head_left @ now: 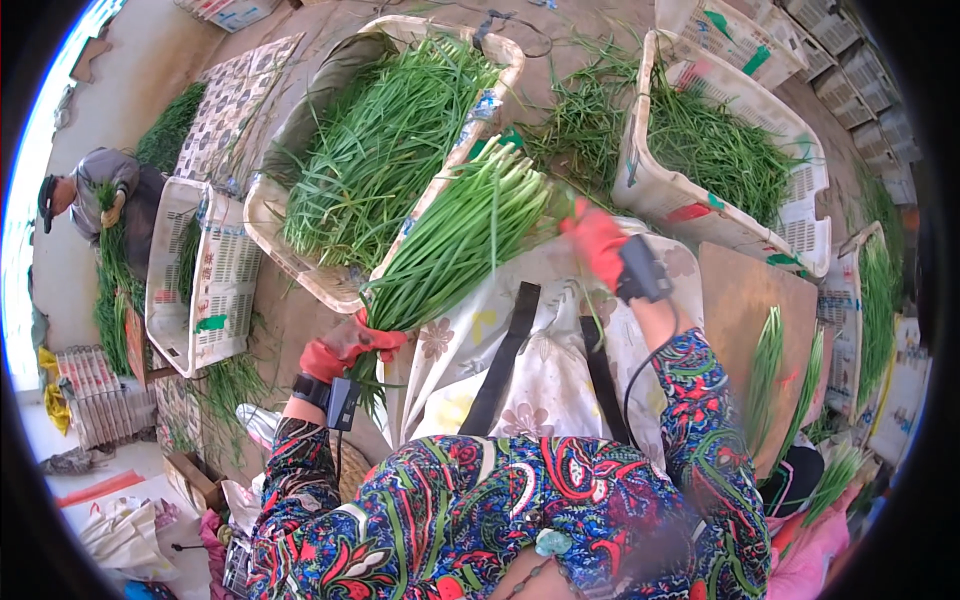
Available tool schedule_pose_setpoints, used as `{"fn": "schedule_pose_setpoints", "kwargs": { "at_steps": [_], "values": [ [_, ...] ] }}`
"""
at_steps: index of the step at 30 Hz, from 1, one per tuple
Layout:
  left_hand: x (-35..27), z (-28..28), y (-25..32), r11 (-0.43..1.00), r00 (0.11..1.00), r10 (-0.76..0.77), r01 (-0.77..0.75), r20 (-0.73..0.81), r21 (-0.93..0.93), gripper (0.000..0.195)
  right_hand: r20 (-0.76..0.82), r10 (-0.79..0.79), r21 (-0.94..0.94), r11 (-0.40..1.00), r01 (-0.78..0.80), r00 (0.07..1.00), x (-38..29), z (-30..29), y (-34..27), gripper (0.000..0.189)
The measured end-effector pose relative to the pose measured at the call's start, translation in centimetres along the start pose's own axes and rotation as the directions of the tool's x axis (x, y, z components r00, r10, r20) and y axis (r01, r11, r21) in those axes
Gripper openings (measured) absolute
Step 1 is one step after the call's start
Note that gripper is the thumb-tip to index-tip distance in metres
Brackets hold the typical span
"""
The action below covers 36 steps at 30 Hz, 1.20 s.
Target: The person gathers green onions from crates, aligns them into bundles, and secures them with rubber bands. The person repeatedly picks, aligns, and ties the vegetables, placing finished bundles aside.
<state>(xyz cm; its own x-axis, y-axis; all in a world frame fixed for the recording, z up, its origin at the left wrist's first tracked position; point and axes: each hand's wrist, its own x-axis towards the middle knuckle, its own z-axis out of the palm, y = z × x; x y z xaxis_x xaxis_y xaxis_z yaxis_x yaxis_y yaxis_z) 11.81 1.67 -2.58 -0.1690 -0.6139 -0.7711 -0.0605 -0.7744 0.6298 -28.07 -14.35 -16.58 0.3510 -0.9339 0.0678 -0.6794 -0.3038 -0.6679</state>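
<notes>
My left hand [352, 346], in a red glove, is closed around the leafy end of a large bunch of green leafy stalks [457, 240]. The bunch slants up and to the right, its pale cut ends fanned out above the flowered apron [517, 360]. My right hand [596, 240], also red-gloved and blurred, is just right of the pale ends; whether its fingers hold anything is unclear. Behind the bunch is a white plastic crate [259, 214] heaped with loose greens [390, 142].
A second crate [637, 161] of greens stands at the upper right, with loose greens [589, 112] on the floor beside it. A wooden board [720, 300] bearing small bunches lies at the right. Another person [109, 187] sits at the far left near a crate [225, 277].
</notes>
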Motion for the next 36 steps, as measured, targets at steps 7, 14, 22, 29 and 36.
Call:
{"fn": "schedule_pose_setpoints", "kwargs": {
  "at_steps": [7,14,22,29,36],
  "values": [
    [-0.3,0.8,1.3,0.969,0.988,0.144,-0.151,0.049,0.197,0.031,0.152,0.439,0.556,0.703,-0.444,0.885,1.2,-9.9,-7.4,0.034],
    [-0.4,2.0,1.7,0.896,0.972,0.229,-0.189,-0.055,0.402,0.055,0.545,0.442,0.499,0.512,-0.700,0.712,3.2,-4.5,-13.6,0.037],
    [-1.8,2.8,3.1,0.605,0.884,0.467,-0.290,-0.035,0.742,0.061,0.272,0.442,0.711,0.506,-0.488,0.855,2.4,-4.1,-8.1,0.022],
    [-2.0,3.5,3.6,0.475,0.853,0.521,-0.271,-0.019,0.837,0.066,-0.007,0.575,0.724,0.567,-0.392,0.818,2.6,-12.8,-7.4,0.031],
    [-3.0,4.5,4.4,0.330,0.835,0.548,-0.265,0.045,0.906,0.070,0.447,0.334,0.550,0.629,-0.549,0.830,1.5,-4.8,-12.3,0.058]
  ]
}}
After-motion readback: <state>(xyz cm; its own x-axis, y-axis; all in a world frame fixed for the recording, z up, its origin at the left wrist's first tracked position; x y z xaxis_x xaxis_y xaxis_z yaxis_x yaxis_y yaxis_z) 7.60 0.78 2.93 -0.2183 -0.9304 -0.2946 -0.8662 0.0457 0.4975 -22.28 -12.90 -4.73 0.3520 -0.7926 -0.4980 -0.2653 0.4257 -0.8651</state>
